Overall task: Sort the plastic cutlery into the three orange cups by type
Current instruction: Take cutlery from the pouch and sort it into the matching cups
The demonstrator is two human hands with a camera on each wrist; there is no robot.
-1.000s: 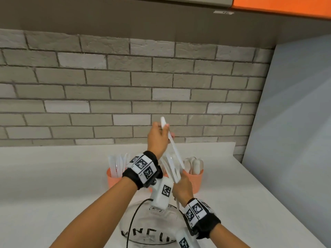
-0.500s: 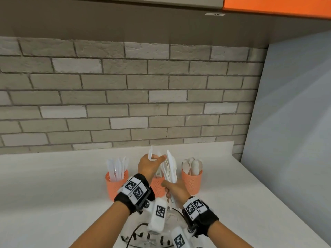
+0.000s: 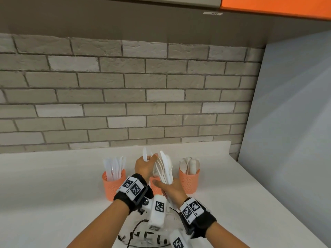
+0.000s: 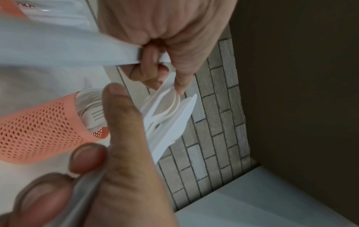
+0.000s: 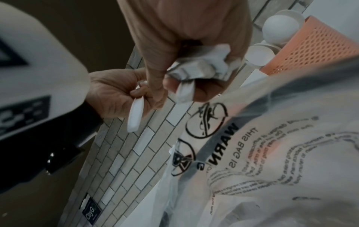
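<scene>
My right hand (image 3: pixel 172 187) had its grip clenched around the handles of a fanned bundle of cutlery (image 3: pixel 165 167), held just above the middle cup (image 3: pixel 155 187). My left hand (image 3: pixel 145 166) pinched a single white utensil (image 3: pixel 144 154), upright beside the bundle. On the table (image 3: pixel 53 185) the left cup (image 3: pixel 112 185) held knives, the right cup (image 3: pixel 189 182) spoons. A printed plastic bag (image 5: pixel 272 153) lay below my wrists.

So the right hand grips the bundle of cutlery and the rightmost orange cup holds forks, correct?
Not quite: the rightmost orange cup holds spoons, not forks, as the head view shows. The right hand does grip the bundle of cutlery.
</scene>
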